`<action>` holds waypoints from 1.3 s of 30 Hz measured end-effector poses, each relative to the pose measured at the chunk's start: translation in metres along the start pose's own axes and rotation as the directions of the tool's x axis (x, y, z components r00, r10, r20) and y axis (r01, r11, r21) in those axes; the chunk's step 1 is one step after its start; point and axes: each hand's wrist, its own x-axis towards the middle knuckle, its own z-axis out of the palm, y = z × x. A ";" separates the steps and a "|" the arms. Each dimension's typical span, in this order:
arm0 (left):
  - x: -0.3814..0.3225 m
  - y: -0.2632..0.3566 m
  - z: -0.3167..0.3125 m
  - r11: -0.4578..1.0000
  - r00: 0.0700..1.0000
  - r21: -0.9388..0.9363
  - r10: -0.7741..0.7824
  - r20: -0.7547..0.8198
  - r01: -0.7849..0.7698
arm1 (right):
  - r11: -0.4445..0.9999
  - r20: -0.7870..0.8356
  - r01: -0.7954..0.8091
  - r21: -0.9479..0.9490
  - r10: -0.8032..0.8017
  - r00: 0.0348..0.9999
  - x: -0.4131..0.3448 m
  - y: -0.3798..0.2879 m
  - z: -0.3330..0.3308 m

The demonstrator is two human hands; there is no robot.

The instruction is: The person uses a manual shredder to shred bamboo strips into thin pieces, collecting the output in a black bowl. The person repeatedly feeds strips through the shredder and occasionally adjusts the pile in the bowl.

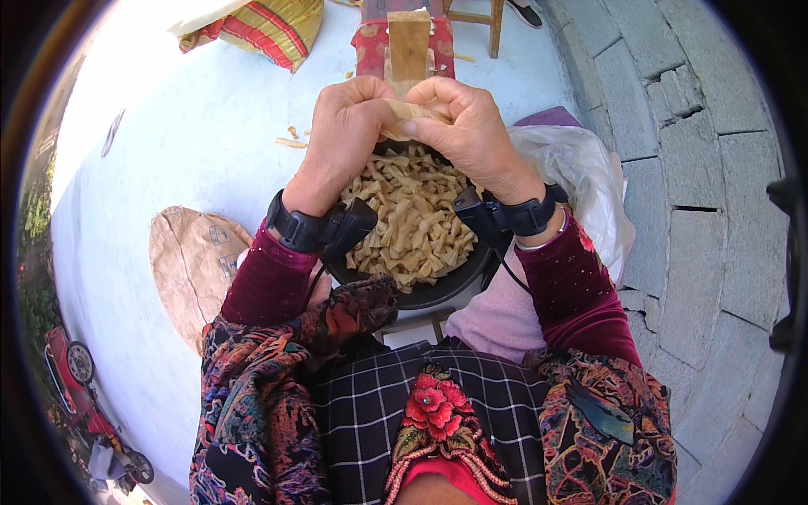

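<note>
My left hand (348,131) and my right hand (462,124) meet above a round dark basin (435,298), both pinching one pale tan strip (409,113) between thumbs and fingers. The strip is thin, folded and slightly translucent; my fingers hide its ends. Below, many short pale tan pieces (407,221), pinched in at the middle like bows, are heaped in the basin. I cannot tell what they are made of. Black straps with small black devices sit on both wrists.
Ahead stands a wooden block (409,47) on a bench with red cloth (372,50). A clear plastic bag (584,170) lies at right, a brown paper bag (189,265) at left. Beyond are a woven sack (278,28), a wooden stool leg (495,31) and a person's shoe (525,14).
</note>
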 end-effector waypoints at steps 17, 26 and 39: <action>-0.008 0.007 -0.009 0.717 0.938 0.605 0.247 0.244 -0.346 | 0.929 0.103 -0.111 0.352 0.079 0.991 0.002 0.010 -0.004; -0.009 0.013 -0.019 0.891 0.891 -0.436 0.093 0.443 0.124 | 0.952 0.089 -0.071 0.298 0.046 0.995 -0.003 -0.005 -0.036; -0.006 0.016 -0.017 0.563 0.784 0.549 0.386 0.485 -0.617 | 0.988 0.091 0.099 -0.119 -0.088 0.992 0.002 0.006 -0.029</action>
